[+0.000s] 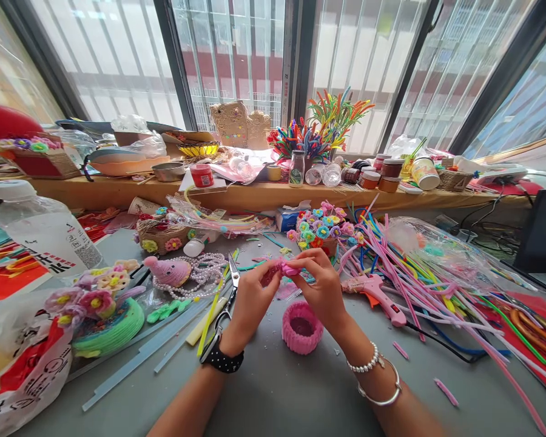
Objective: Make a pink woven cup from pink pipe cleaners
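My left hand [260,294] and my right hand [321,285] meet above the table, fingers pinched together on a small pink pipe cleaner piece [289,269]. Its exact shape is partly covered by my fingers. Just below them stands a round pink pipe cleaner pot [302,340], open at the top with a dark inside. To the right of my right hand lies a pink glue gun [377,294] with a black cord. Scissors [230,285] rest beside my left hand, blades pointing away, partly hidden by my wrist.
Clear glue sticks [131,358] and a green flower piece [109,331] lie left. Loose pipe cleaners [418,273] heap at the right. Behind my hands is a flower basket [323,233]. A plastic bottle [45,227] stands far left. Jars and trays line the window ledge [255,195].
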Available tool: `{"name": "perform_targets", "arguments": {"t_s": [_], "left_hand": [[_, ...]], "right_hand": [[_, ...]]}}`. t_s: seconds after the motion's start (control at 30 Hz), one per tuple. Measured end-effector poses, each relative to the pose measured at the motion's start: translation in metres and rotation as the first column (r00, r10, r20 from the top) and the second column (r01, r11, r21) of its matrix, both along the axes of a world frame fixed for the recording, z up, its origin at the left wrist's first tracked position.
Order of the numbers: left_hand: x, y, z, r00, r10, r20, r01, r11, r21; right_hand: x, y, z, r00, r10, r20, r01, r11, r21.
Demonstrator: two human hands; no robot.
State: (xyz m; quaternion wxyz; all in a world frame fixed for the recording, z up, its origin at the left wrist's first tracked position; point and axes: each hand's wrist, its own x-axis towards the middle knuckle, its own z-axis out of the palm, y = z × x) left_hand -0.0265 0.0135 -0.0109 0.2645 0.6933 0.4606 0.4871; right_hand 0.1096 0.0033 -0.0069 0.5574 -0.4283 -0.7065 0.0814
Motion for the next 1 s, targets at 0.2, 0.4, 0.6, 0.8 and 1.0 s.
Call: {"name": "perform_targets", "arguments": {"t_s": [0.2,0.4,0.6,0.8,1.0], "left_hand": [[0.001,-0.002,-0.003,0.985,-0.042,0.168,0.059,0.993,-0.099],[0.003,-0.002,-0.001,0.948,-0.08,0.307,0.124,0.984,-0.126],[0.003,0.0,-0.002,0.926,-0.043,0.376,0.115,0.978,-0.171],[0.004,-0.001,-0.001,0.913,-0.04,0.405,0.126,0.974,-0.189],[0.005,-0.006,0.004,0.894,-0.013,0.449,0.124,0.968,-0.219]], "right_hand": [[0.0,0.003,-0.003,1.0,0.029,-0.013,-0.029,0.999,-0.026],[0.003,0.01,-0.002,0.822,0.074,-0.565,-0.262,0.93,-0.259],[0.012,0.015,0.004,0.56,-0.017,-0.829,-0.325,0.915,-0.238],[0.01,0.007,0.006,0.912,0.129,-0.39,-0.161,0.986,-0.049],[-0.003,0.001,-0.006,0.999,0.043,0.003,-0.043,0.998,0.051]]}}
